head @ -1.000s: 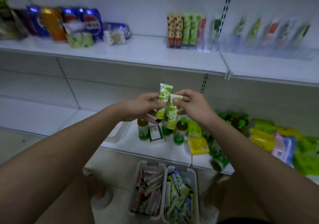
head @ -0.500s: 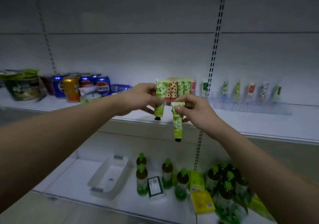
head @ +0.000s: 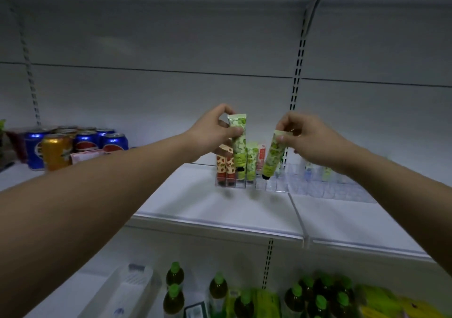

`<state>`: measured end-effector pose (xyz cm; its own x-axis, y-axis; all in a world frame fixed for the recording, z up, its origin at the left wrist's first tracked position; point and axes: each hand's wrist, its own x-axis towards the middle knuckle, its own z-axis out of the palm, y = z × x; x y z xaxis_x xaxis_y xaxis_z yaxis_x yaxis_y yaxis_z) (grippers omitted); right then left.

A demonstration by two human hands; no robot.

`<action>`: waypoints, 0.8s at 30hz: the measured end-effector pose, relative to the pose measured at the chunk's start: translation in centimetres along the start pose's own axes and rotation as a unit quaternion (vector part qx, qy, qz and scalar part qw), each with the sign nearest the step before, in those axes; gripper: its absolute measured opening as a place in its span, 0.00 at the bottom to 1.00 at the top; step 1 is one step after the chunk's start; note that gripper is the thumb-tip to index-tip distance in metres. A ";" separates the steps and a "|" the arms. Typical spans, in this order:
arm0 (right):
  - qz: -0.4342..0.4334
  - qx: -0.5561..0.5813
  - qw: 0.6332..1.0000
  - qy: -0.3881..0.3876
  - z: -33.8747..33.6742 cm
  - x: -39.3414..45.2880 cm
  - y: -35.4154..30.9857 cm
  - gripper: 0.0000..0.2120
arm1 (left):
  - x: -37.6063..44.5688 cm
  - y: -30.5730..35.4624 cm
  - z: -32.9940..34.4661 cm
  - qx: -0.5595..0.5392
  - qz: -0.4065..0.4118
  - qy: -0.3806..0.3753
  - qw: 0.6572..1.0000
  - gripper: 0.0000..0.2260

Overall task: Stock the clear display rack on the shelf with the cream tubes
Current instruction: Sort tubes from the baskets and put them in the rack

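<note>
A: Why one tube per hand?

B: My guess is that two slots get filled in one reach. The left hand [head: 210,131] pinches a green tube [head: 238,141] near its crimped top, cap down, almost upright above the rack [head: 274,185]. The right hand [head: 310,139] pinches a second tube [head: 273,155] the same way, tilted with its cap swung toward 7 o'clock.

A: Why cap down?

B: The tubes already standing in the rack, two orange ones [head: 226,167] and a green one [head: 252,159], sit that way, so these match. Gripping at the top leaves the lower end free to drop into a slot.

A: Where is the rack?

B: At 12 o'clock, well back on the white shelf [head: 220,210]. The slots at its front, below the right tube, look vacant.

A: And the surroundings?

B: Cans [head: 58,148] at 9 o'clock on the same shelf, a pale slotted back wall, dim light. Green-capped bottles [head: 175,290] stand on the lower shelf at 6 o'clock, a white bin [head: 127,293] left of them.
</note>
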<state>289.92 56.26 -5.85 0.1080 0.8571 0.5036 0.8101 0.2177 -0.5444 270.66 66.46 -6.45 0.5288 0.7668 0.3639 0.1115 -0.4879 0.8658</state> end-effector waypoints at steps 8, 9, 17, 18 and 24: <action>0.014 -0.045 0.998 0.046 0.7 2.6 3.2 0.01 | 4.0 -3.1 1.8 0.075 0.015 0.062 0.995 0.04; 0.019 -0.043 0.998 0.047 1.0 2.9 3.5 0.01 | 4.4 -3.6 2.0 0.094 0.017 0.076 0.992 0.04; 0.012 -0.055 0.998 0.028 3.6 4.2 5.5 0.04 | 6.5 -6.7 3.7 0.181 0.052 0.178 0.966 0.09; 0.010 -0.055 0.998 0.029 3.8 4.3 5.7 0.04 | 6.8 -7.0 3.8 0.181 0.055 0.185 0.964 0.09; 0.013 -0.056 0.998 0.027 4.5 4.5 7.0 0.06 | 7.8 -8.2 4.6 0.213 0.076 0.209 0.952 0.09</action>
<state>293.49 63.79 -10.45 0.1577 0.8344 0.5281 0.8659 0.1403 -0.4802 277.72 74.54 -12.23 0.1962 0.7290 0.6558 0.4379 -0.6635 0.6066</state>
